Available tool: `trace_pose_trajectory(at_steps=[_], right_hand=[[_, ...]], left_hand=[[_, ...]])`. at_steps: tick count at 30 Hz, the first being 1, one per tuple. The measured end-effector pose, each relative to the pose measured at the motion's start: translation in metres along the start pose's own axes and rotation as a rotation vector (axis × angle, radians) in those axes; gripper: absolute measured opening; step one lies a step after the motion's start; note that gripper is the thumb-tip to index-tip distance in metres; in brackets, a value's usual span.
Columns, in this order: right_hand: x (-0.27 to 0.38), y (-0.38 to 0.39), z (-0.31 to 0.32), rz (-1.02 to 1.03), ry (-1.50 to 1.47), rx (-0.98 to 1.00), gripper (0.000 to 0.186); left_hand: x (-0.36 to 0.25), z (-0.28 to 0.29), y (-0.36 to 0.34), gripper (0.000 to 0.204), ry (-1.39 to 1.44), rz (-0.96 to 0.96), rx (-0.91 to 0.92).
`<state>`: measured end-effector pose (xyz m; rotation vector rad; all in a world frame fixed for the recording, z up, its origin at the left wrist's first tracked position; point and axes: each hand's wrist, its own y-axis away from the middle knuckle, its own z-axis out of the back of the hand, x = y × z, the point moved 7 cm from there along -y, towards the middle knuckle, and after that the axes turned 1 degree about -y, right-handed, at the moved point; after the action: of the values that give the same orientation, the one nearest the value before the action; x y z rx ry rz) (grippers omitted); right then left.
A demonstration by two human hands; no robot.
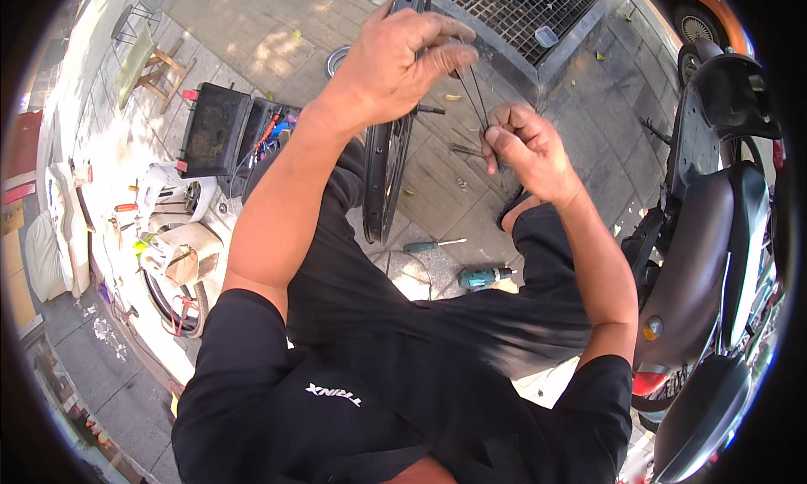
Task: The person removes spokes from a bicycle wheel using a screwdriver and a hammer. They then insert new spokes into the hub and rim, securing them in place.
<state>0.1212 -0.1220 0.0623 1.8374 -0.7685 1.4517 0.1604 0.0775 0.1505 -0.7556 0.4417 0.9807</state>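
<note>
My left hand [395, 68] is raised in front of me beside the upper part of a black bicycle wheel rim [383, 177], its thumb and fingers pinched together. Two thin dark spokes [481, 99] run from those fingertips down to my right hand [528, 152], where they converge. My right hand is closed around them, and more thin rod ends poke out below and to the left of its fingers. The rim stands nearly upright between my knees, seen almost edge-on, with a row of holes along it. A short dark axle end [431, 110] juts from its right side.
A screwdriver [420, 246] and a teal power drill [483, 277] lie on the paving near my feet. On the left sits an open black toolbox [215, 131]. A motorbike [693, 265] stands close on the right. A metal grate [513, 9] lies ahead.
</note>
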Motion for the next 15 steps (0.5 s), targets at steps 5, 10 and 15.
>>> trace_pose_trajectory(at_steps=[5, 10, 15], right_hand=[[0.022, -0.002, -0.001, -0.011, 0.328, 0.013, 0.020], [0.053, 0.008, 0.009, 0.000, 0.521, -0.172, 0.023], [0.068, 0.010, 0.007, -0.030, 0.678, -0.209, 0.028]], left_hand=[[0.007, -0.007, 0.008, 0.020, 0.257, 0.291, 0.079], [0.017, -0.005, 0.013, 0.025, 0.324, 0.269, 0.045], [0.013, -0.009, 0.019, 0.029, 0.387, 0.251, 0.052]])
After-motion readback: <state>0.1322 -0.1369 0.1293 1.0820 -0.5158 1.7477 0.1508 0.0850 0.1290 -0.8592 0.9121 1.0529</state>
